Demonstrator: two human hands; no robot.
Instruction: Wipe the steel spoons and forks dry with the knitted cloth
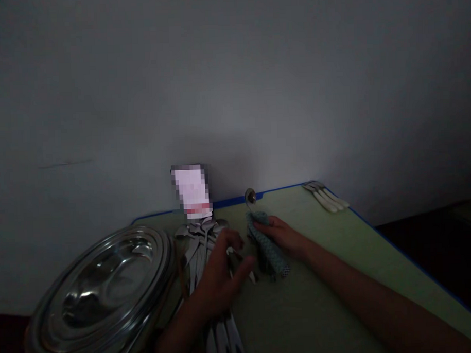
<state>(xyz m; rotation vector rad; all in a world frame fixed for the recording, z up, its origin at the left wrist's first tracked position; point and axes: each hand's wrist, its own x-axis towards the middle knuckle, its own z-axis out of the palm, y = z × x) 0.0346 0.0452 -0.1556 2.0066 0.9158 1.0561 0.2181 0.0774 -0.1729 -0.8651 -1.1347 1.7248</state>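
Observation:
My right hand (282, 234) grips a blue-green checked cloth (271, 247), which hangs down below the fingers. Out of the cloth's top sticks the shiny round bowl of a spoon (250, 197); its handle is hidden in the cloth. My left hand (221, 275) is held over a pile of metal cutlery (197, 250), thumb and fingers apart, with nothing seen in its grasp. Several spoons with rounded heads lie in that pile, their handles running toward me and partly covered by my left hand and forearm.
A stack of oval metal trays (108, 284) takes up the table's left side. Several white-handled forks (325, 195) lie at the far right corner. A lit, blurred phone-like screen (193, 191) leans on the wall (232, 84) behind the blue-edged green table (302, 308).

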